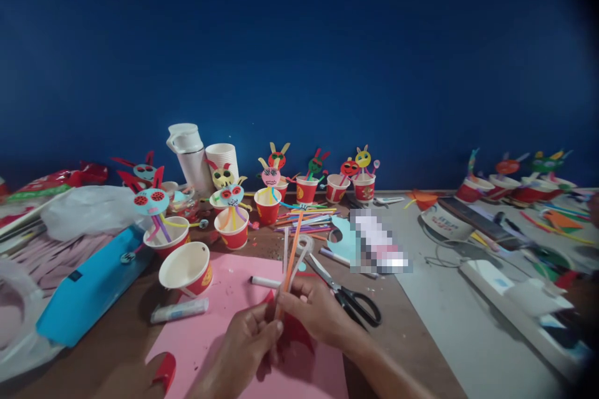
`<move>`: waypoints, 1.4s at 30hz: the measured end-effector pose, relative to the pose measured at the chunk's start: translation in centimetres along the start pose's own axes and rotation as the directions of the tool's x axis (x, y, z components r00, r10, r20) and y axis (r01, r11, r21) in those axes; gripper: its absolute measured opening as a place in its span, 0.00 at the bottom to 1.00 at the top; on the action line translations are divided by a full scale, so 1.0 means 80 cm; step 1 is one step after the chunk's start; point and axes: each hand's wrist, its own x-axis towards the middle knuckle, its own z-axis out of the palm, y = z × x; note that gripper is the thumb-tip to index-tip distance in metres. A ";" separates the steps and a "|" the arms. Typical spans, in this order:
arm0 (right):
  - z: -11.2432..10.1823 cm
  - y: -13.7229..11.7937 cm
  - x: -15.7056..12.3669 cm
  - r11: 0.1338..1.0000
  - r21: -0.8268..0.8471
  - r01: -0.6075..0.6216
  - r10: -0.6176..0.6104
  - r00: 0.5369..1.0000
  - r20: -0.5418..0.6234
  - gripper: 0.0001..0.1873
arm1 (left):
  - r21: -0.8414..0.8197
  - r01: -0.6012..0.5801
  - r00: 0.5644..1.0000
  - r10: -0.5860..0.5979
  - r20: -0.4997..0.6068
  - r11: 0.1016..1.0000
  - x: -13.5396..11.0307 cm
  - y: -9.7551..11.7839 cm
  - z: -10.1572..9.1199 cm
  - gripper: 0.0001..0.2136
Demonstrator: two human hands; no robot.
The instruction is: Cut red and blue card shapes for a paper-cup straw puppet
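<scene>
An orange straw (296, 243) and pale straws (286, 249) stand up in a bunch between my hands. My right hand (318, 312) is closed, pinching the straws between thumb and fingers. Lower down, my left hand (253, 336) is also closed around their bottom end, which the fingers partly hide. Both hands are above a pink paper sheet (224, 299). A capped marker (264, 282) lies just beyond them, with a clear tape roll (305, 244) farther back. Black-handled scissors (362, 307) rest beside my right hand.
An open paper cup (187, 267) and a white tube (180, 310) sit at left, near a blue sheet (98, 290). Several cups with paper-faced straw figures (234, 234) stand behind. Loose straws (309, 222) lie mid-table; a white flask (189, 162) is at the back.
</scene>
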 end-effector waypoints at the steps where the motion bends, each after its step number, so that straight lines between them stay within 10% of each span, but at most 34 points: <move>1: 0.000 -0.001 -0.001 1.000 -0.017 0.000 0.000 1.000 0.013 0.11 | 0.010 0.007 1.000 -0.007 0.011 1.000 0.000 0.001 -0.002 0.12; 27: 0.015 0.000 0.005 0.998 -0.061 0.001 -0.013 0.981 -0.192 0.04 | -0.019 -0.123 0.991 0.123 0.053 0.992 0.017 0.000 -0.001 0.17; 42: 0.007 0.012 0.010 0.911 0.374 0.177 -0.060 0.951 -0.304 0.03 | -0.215 0.044 0.985 -0.006 0.174 0.976 0.008 0.009 -0.004 0.13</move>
